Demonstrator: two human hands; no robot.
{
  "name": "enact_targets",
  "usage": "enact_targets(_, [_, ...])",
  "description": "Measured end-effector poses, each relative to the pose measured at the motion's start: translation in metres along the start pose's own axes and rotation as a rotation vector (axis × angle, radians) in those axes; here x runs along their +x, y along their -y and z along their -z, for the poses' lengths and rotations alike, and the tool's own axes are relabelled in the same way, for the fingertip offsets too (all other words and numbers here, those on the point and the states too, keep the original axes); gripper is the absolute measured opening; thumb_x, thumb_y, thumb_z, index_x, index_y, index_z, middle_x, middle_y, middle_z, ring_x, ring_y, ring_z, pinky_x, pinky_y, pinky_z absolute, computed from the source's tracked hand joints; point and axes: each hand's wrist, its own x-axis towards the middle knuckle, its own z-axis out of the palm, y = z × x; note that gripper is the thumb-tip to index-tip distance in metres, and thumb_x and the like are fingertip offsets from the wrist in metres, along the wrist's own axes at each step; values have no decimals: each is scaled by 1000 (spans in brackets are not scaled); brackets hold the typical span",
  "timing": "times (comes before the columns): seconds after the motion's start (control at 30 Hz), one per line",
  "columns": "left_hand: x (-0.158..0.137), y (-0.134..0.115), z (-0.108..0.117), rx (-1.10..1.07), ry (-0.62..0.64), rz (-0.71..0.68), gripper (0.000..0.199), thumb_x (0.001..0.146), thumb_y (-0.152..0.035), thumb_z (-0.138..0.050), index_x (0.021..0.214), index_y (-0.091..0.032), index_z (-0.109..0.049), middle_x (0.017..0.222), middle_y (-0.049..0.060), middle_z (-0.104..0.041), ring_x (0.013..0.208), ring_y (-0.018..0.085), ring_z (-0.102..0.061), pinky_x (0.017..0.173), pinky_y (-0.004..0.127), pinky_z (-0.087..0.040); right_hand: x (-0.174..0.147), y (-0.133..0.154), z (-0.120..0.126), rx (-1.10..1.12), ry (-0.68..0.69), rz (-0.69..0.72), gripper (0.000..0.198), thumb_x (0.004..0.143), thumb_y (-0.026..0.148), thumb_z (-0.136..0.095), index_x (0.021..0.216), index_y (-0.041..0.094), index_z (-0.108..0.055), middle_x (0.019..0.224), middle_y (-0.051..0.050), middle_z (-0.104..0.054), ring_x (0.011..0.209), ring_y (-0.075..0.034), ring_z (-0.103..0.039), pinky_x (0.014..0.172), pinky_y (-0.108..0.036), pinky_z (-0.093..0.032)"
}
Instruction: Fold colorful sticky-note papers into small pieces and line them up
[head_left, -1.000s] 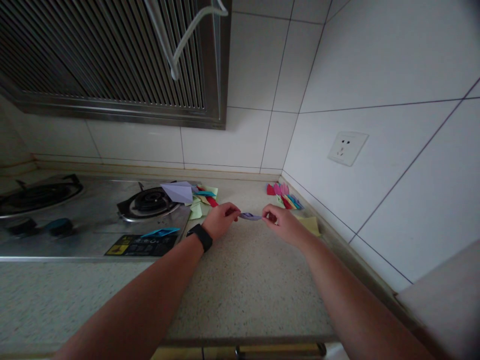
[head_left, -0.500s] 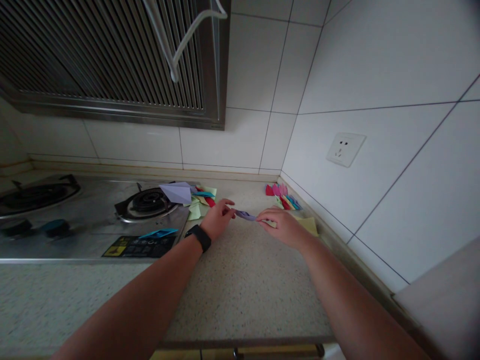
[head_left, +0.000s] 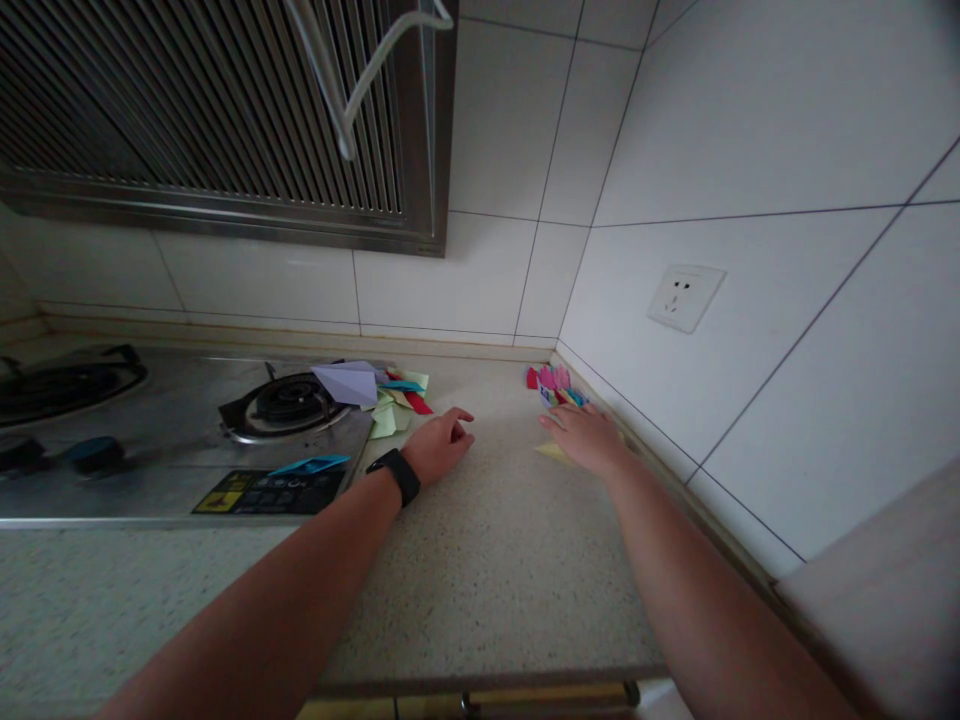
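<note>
My left hand (head_left: 439, 446), a dark watch on its wrist, hovers over the counter with nothing in it. Its index finger and thumb are apart. At the right, my right hand (head_left: 583, 437) reaches out with its fingers extended over a yellow paper sheet (head_left: 553, 452), part of which it hides. Just beyond the fingertips lies a small purple folded paper (head_left: 546, 394), at the near side of a pile of colourful folded papers (head_left: 553, 377) in pink, red and blue. Whether the fingers touch the purple piece is hard to make out.
Left of the speckled counter (head_left: 487, 560) is a gas stove (head_left: 180, 440). A lilac paper plane (head_left: 349, 383) and several coloured folded papers (head_left: 390, 412) lie at its right edge. A blue folded paper (head_left: 311, 465) rests near its front. A range hood (head_left: 225, 225) hangs above.
My right hand has carried the purple folded paper from between both hands to the pile at the right. My left hand has let go of it and stays near the same spot.
</note>
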Motion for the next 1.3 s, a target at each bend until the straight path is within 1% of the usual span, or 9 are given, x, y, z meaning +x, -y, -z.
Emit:
enact_targets(0.1, [0,-1,0,24,26,-17,26,83,-26,-54,109,-19,-56,77,0,-63,70,14,-59,64,24,-43,3,1,1,5,47,0,63,91,63,-20,112,23,-63,124,-11,-58,115,-32,-47,93,-49,-32])
enact_targets(0.3, [1,1,-2,71,49,-49,25,84,-27,-53,106,-19,-59,78,0,-65,73,14,-60,65,24,-44,5,3,0,-3,70,-12,69,90,66,-16,106,22,-66,117,-13,-61,111,-34,-49,90,-50,-33])
enact_targets(0.67, [1,2,-2,126,66,-64,25,84,-29,-54,107,-20,-61,81,1,-67,76,15,-61,70,25,-45,7,7,3,-47,114,-41,72,89,67,-15,100,19,-67,115,-16,-61,111,-34,-49,90,-50,-32])
enact_targets(0.93, [1,3,-3,138,62,-76,25,84,-29,-54,106,-21,-61,83,0,-67,78,16,-60,69,25,-44,6,6,3,-53,6,-22,62,91,62,-26,97,17,-69,116,-16,-60,109,-31,-50,91,-45,-35])
enact_targets(1.07, [1,2,-2,145,70,-77,25,84,-30,-54,106,-21,-61,83,1,-67,78,16,-60,69,25,-44,5,7,13,23,-156,-2,49,94,51,-30,96,19,-68,109,-12,-63,102,-26,-53,91,-40,-36])
enact_targets(1.13, [0,1,-1,153,68,-83,25,84,-29,-54,106,-21,-62,83,1,-67,79,16,-60,70,25,-44,2,13,18,112,-227,71,42,95,43,-34,95,20,-68,104,-10,-65,100,-23,-54,93,-37,-35])
enact_targets(1.17, [0,0,-1,157,67,-87,25,84,-29,-54,105,-21,-62,83,1,-67,79,16,-60,70,25,-44,0,18,19,167,-239,141,37,95,40,-36,95,19,-68,101,-9,-65,99,-22,-54,93,-35,-36])
enact_targets(1.23, [-1,-1,0,164,67,-96,24,84,-28,-54,105,-21,-62,82,1,-67,79,17,-60,70,25,-44,-4,30,20,289,-216,345,29,94,34,-42,96,19,-67,99,-7,-66,97,-19,-55,93,-32,-37])
enact_targets(1.3, [-1,-3,1,167,72,-98,24,84,-28,-53,105,-20,-63,82,2,-67,77,16,-60,70,26,-44,-9,45,17,380,-137,534,23,92,30,-47,95,19,-68,93,-6,-67,93,-18,-57,88,-31,-40])
